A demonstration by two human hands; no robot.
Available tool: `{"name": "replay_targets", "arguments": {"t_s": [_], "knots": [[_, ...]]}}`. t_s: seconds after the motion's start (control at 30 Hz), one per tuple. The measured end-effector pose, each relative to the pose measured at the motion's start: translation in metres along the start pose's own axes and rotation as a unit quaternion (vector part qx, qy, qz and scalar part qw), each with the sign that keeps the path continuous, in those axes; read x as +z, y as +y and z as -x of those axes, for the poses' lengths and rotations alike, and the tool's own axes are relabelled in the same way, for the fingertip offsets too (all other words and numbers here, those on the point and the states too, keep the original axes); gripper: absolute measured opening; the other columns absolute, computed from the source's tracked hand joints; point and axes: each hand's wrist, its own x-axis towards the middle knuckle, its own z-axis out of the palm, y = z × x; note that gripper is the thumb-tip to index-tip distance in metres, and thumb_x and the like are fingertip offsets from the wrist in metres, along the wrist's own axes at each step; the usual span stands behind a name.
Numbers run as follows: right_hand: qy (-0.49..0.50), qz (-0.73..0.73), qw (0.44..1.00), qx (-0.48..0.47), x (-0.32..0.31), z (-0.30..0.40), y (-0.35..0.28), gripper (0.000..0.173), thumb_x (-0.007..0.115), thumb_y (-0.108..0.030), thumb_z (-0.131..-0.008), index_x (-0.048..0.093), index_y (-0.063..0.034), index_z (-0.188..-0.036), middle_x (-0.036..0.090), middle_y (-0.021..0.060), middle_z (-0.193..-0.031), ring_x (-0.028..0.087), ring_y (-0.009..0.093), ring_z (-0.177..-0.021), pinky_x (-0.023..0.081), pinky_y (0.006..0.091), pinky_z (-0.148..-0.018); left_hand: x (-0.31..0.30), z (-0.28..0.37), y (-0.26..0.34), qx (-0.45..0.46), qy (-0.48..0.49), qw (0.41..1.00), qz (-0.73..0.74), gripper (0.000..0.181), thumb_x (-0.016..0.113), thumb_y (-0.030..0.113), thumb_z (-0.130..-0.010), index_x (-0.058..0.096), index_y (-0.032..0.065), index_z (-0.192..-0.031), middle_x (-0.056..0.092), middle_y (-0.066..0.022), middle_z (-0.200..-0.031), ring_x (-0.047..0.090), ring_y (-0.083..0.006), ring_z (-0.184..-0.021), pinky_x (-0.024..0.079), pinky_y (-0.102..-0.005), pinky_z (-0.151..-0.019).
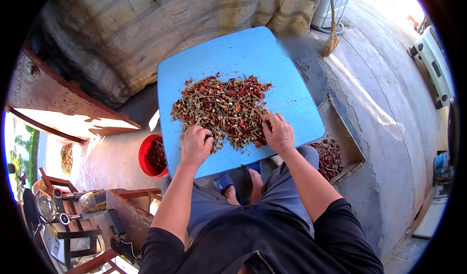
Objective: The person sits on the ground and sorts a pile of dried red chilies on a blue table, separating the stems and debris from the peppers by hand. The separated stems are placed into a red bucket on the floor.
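Observation:
A wide pile of dried red chili pieces and stems lies on the blue tabletop. My left hand rests at the pile's near left edge, its fingers curled; what lies under them is hidden. At the near right edge is my right hand, thumb and forefinger close together at the bits, and whether a piece is pinched there is too small to tell. Below the table's left edge stands a red bucket with more dried chili in it. A woven tray with dark red chilies sits on the floor at the right.
A straw broom leans by a white appliance at the back. Striped cloth hangs behind the table. Wooden chairs and a motorbike's headlight are at the lower left. My slippered feet are under the table's near edge.

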Motion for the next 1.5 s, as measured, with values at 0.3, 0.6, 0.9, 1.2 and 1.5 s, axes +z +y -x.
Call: {"name": "replay_targets", "arguments": {"t_s": [0.3,0.6,0.9,1.2,1.5], "knots": [[0.001,0.001,1.0,-0.003,0.002,0.0,0.002,0.014,0.066,-0.02,-0.095,0.069,-0.0174,-0.109,0.069,0.0079,-0.103,0.069,0.035,-0.095,0.054,0.0476,-0.083,0.006,0.004,-0.011,0.009,0.027,0.998,0.057,0.019,0.076,0.018,-0.089,0.075,0.0102,-0.106,0.065,-0.0087,-0.117,0.059,-0.032,-0.118,0.044,-0.0486,-0.106],[-0.001,0.002,1.0,-0.013,0.0,0.0,0.0,0.014,0.066,-0.019,-0.095,0.069,-0.0163,-0.108,0.07,0.0078,-0.104,0.069,0.034,-0.096,0.054,0.0469,-0.083,0.004,0.002,-0.006,-0.007,0.006,1.0,0.026,0.033,0.078,0.021,-0.09,0.071,0.0124,-0.121,0.064,-0.0077,-0.126,0.057,-0.0315,-0.124,0.042,-0.0485,-0.11],[0.013,0.006,1.0,-0.026,0.0,0.0,0.001,0.013,0.068,-0.015,-0.093,0.071,-0.0112,-0.106,0.069,0.0103,-0.099,0.068,0.035,-0.091,0.055,0.0466,-0.08,0.002,-0.006,0.003,-0.003,-0.003,1.0,-0.011,0.03,0.077,0.02,-0.09,0.072,0.0148,-0.12,0.065,-0.0057,-0.12,0.059,-0.0287,-0.121,0.043,-0.048,-0.107],[-0.003,0.007,1.0,-0.01,-0.002,0.001,-0.002,0.014,0.067,-0.016,-0.094,0.07,-0.0127,-0.107,0.07,0.0095,-0.102,0.069,0.034,-0.094,0.055,0.0466,-0.082,0.007,-0.007,-0.003,0.055,0.04,0.997,-0.022,0.023,0.079,0.017,-0.086,0.075,0.0197,-0.109,0.065,-0.0009,-0.107,0.062,-0.0265,-0.111,0.046,-0.0468,-0.1],[-0.018,0.008,1.0,-0.006,0.002,0.001,0.004,0.016,0.065,-0.019,-0.094,0.069,-0.0168,-0.109,0.07,0.0072,-0.106,0.068,0.033,-0.099,0.053,0.0469,-0.085,0.009,-0.013,-0.002,0.072,0.058,0.995,-0.023,0.015,0.078,0.015,-0.085,0.076,0.0177,-0.1,0.066,-0.0007,-0.1,0.063,-0.0266,-0.107,0.047,-0.0465,-0.098]]}}
